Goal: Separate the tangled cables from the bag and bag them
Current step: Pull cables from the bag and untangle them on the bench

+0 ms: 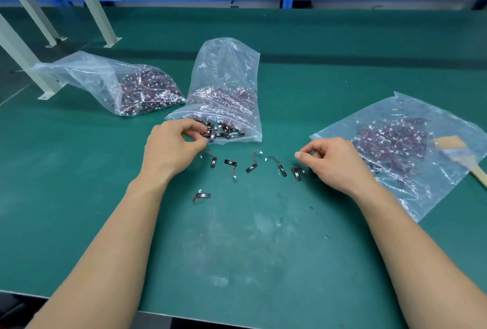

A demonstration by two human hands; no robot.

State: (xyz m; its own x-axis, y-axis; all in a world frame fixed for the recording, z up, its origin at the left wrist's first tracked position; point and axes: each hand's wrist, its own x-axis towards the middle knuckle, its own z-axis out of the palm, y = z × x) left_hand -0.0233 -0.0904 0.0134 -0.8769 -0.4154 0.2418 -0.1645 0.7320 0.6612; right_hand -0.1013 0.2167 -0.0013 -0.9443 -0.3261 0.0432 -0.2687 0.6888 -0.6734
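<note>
A clear plastic bag (226, 75) stands at the table's middle, its mouth spilling tangled black cable pieces with red wires (224, 132). My left hand (171, 148) sits at that mouth, thumb and fingers pinching a cable piece at the pile's edge. Several separated cables lie in a row in front: one (210, 160), another (251, 165), a third (280, 168), and a lone one nearer me (203, 195). My right hand (334, 162) hovers right of the row with fingers curled; what it holds is hidden. A flat bag (411, 144) with sorted cables lies to the right.
A third, fuller bag (123, 83) lies at the back left on the green mat (250, 249). A wooden-handled brush (458, 152) rests across the right bag's edge. White frame legs (105, 20) stand at the back left, blue shelving behind.
</note>
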